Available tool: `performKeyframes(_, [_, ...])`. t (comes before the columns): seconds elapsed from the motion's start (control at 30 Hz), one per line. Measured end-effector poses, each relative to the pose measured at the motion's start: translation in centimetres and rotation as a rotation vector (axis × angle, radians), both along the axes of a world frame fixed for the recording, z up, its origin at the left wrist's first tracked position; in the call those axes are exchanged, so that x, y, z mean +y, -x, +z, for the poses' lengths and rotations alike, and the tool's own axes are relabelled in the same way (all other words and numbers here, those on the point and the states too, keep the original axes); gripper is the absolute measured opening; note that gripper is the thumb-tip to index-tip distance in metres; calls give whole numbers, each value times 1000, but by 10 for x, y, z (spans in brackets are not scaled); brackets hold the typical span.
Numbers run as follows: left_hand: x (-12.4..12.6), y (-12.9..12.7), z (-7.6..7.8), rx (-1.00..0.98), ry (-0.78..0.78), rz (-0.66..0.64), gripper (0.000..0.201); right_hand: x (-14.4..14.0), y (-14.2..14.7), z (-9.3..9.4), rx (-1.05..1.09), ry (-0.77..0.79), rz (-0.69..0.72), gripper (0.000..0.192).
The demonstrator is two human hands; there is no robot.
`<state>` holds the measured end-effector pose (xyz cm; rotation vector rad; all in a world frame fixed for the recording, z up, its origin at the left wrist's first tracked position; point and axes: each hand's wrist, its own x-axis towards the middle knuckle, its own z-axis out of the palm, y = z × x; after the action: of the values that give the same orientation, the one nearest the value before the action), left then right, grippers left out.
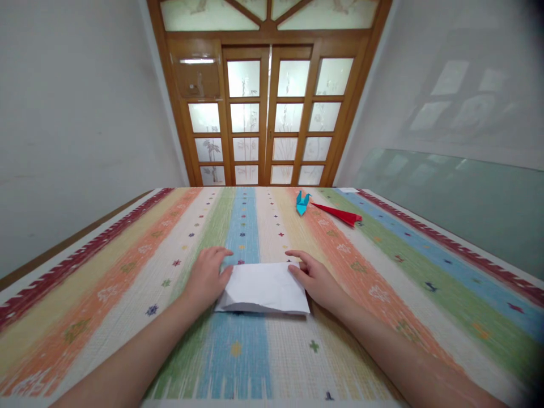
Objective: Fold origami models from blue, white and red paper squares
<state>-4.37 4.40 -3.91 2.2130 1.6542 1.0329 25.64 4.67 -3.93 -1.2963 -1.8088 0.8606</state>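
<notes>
A folded sheet of white paper lies in front of me, its near edge slightly raised above the tablecloth. My left hand is at the paper's left side, with the thumb against its upper left corner and the index finger stretched beyond the far edge. At the right side, my right hand has its thumb on top of the paper near the upper right corner. Its index finger reaches out past the far edge, while the other fingers are partly hidden. The paper sits between both hands.
A striped tablecloth covers the table. Farther back stand a blue origami crane and, to its right, a long folded red paper piece. Wooden glazed doors rise behind the table, with walls on both sides.
</notes>
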Motion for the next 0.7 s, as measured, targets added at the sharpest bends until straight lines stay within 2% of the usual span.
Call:
performKeyframes(0.03, [-5, -4, 1, 117, -59, -36, 27, -1, 0, 0, -48, -29, 11, 38])
performKeyframes(0.1, [-15, -13, 4, 278, -75, -176, 30, -2, 0, 0, -129, -76, 34, 40])
performKeyframes(0.2, [-26, -23, 5, 415, 23, -426, 36, -4, 2, -1, -198, -100, 63, 48])
performKeyframes(0.27, [-28, -26, 4, 438, 79, -503, 39, -6, 3, -1, -218, -115, 78, 54])
performKeyframes(0.43, [-26, -24, -1, 435, 107, -455, 48, -14, 5, 5, -255, -193, 162, 57])
performKeyframes(0.57, [-26, -23, -3, 460, 118, -416, 54, -24, 8, 13, -322, -281, 349, 53])
performKeyframes(0.7, [-26, -23, -2, 476, 141, -408, 56, -30, 11, 23, -392, -352, 557, 35])
